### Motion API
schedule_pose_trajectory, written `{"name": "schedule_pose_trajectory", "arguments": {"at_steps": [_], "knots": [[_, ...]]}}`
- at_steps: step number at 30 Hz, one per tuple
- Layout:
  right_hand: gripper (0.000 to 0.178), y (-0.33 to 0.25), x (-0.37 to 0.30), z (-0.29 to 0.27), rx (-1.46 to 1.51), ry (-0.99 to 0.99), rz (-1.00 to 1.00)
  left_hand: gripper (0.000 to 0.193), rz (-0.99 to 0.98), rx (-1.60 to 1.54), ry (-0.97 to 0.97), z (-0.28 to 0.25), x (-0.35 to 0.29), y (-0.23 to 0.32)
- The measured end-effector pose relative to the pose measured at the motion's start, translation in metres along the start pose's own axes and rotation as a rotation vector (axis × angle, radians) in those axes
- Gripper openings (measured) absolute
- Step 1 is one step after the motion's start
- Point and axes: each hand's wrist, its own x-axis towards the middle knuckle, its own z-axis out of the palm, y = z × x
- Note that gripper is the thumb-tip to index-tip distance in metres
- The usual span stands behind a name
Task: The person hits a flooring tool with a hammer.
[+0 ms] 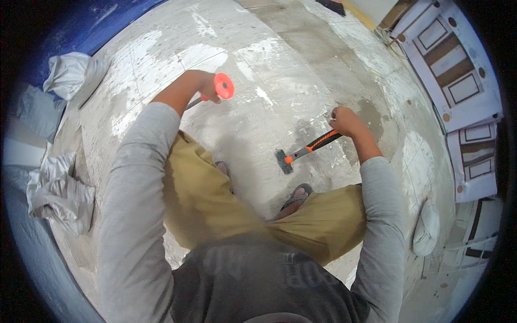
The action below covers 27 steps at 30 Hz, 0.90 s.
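Note:
My left hand (205, 85) is closed around a chisel (224, 86) with a round orange hand guard. The guard faces up beside my fingers, and a stretch of dark shaft shows below my wrist, slanting toward my knee. On the right, my right hand (349, 123) is closed at the end of a hammer (324, 140) with a black and orange grip. Its dark, blocky head (284, 161) hangs low over or rests on the floor in front of my sandalled foot (297, 198); I cannot tell which. The chisel and hammer are well apart.
The grey floor (253, 102) has white patches and damp-looking stains. White sacks (75, 75) and a crumpled sack (62, 194) lie at the left by a blue wall (116, 19). Panelled white door-like boards (447, 59) lean at the right, near a small white bag (427, 229).

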Motion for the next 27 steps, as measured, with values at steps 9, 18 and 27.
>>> {"name": "schedule_pose_trajectory", "arguments": {"at_steps": [9, 18, 27], "knots": [[0.024, 0.010, -0.001, 0.005, 0.013, 0.015, 0.050, 0.048, 0.101, -0.075, 0.003, 0.008, 0.038, -0.015], [0.020, 0.020, 0.022, 0.037, -0.025, 0.020, 0.055, 0.039, 0.240, -0.422, 0.021, 0.018, 0.001, -0.015], [0.033, 0.104, -0.014, 0.064, 0.107, 0.052, 0.032, 0.034, 0.348, -0.301, -0.006, -0.025, 0.025, 0.024]]}}
